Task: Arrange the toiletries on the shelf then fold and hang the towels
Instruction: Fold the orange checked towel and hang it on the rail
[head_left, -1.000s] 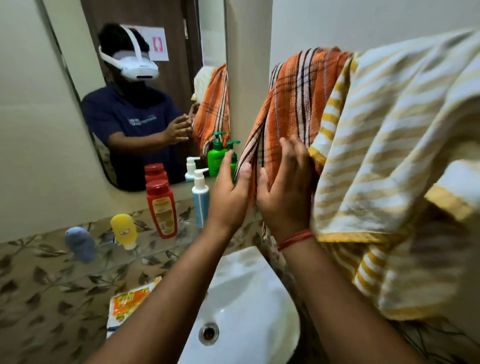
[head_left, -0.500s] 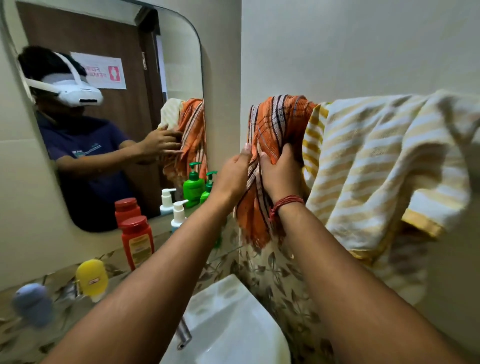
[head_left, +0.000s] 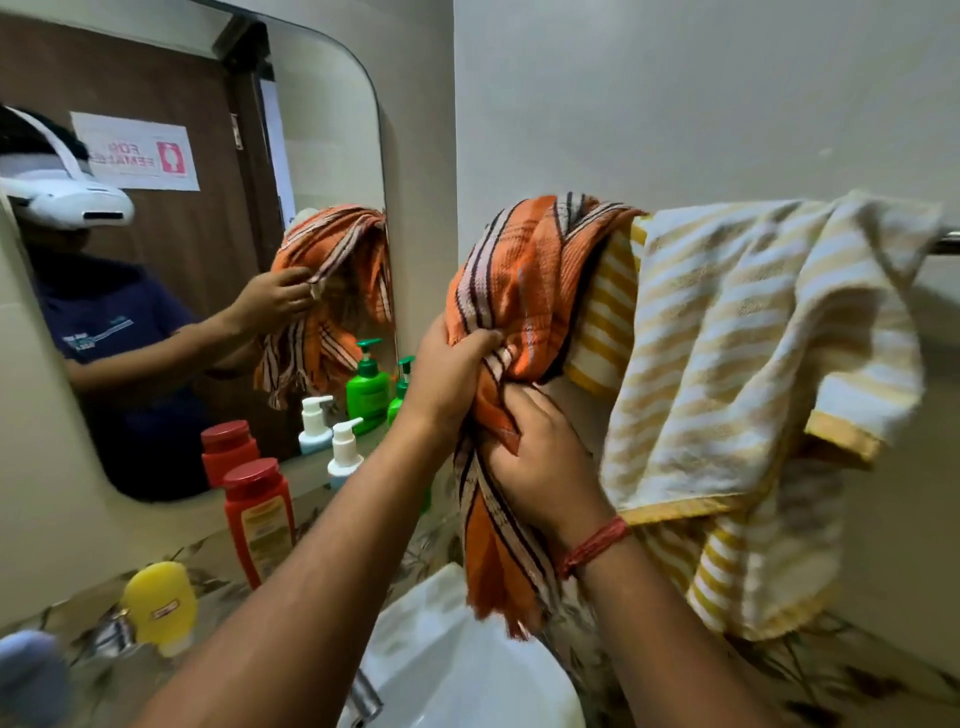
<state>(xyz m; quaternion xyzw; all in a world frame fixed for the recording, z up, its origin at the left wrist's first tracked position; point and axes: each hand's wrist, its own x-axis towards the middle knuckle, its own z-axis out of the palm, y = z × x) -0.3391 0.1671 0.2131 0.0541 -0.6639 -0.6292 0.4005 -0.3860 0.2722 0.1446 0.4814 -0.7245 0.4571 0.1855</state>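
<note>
An orange striped towel (head_left: 524, 270) hangs bunched over the left end of a wall rail (head_left: 948, 241). My left hand (head_left: 449, 371) grips its bunched cloth from the left. Just below, my right hand (head_left: 540, 467) is closed around the hanging part. Beside it on the rail drapes a yellow-and-white striped towel (head_left: 737, 353), unevenly folded. On the glass shelf (head_left: 218, 592) stand a red bottle (head_left: 260, 519), a white pump bottle (head_left: 344, 452), a green pump bottle (head_left: 402, 389), a yellow bottle (head_left: 160, 605) and a blurred blue one (head_left: 28, 675).
A white sink (head_left: 467, 670) with a tap (head_left: 366, 699) lies below my arms. A mirror (head_left: 208, 260) on the left wall reflects a person with a headset and the bottles. Leaf-patterned tiles run along the lower wall.
My hands went from lying flat on the orange towel to gripping it, bunching it narrower on the rail. The view has risen and turned right.
</note>
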